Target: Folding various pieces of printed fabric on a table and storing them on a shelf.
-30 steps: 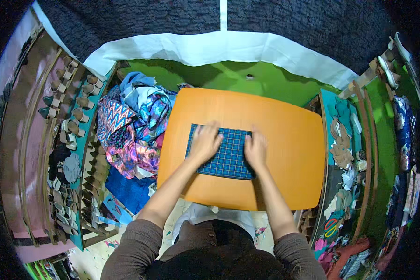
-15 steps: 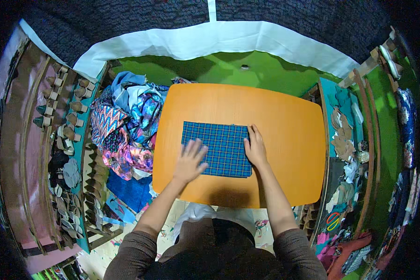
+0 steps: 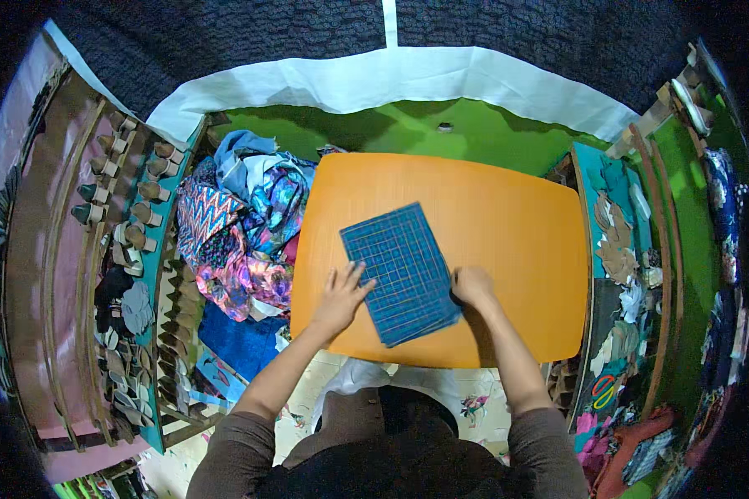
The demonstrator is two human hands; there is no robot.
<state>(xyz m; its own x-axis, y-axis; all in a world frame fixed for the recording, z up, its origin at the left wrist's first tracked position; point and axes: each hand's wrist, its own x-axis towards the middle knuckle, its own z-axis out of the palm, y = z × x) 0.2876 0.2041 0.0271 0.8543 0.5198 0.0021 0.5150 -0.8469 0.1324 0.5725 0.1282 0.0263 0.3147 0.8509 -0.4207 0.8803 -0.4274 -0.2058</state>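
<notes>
Lying askew on the orange table (image 3: 524, 224), the blue plaid cloth (image 3: 401, 270) sits mostly left of the tabletop's middle, its lowest corner just short of the front edge and its farthest corner pointing toward the back edge. Its lower right corner shows staggered outlines, consistent with more than one layer, though blur prevents confirmation. Left hand (image 3: 341, 297): open, fingers spread, fingertips at the cloth's left side, no grip evident. Right hand (image 3: 475, 288): fingers apparently curled, at the cloth's right side; whether they close on the fabric cannot be told. Principal risk, as judged: uneven restraint. A pull from the right without firm pressure from the left could twist the layers out of line. Secondary risk: a drag toward the person could carry the near corner over the front edge, leaving it hanging. Minor risk: a sweep past the table's left edge could mix the piece with the heaped patterned fabrics (image 3: 250, 224) there.
</notes>
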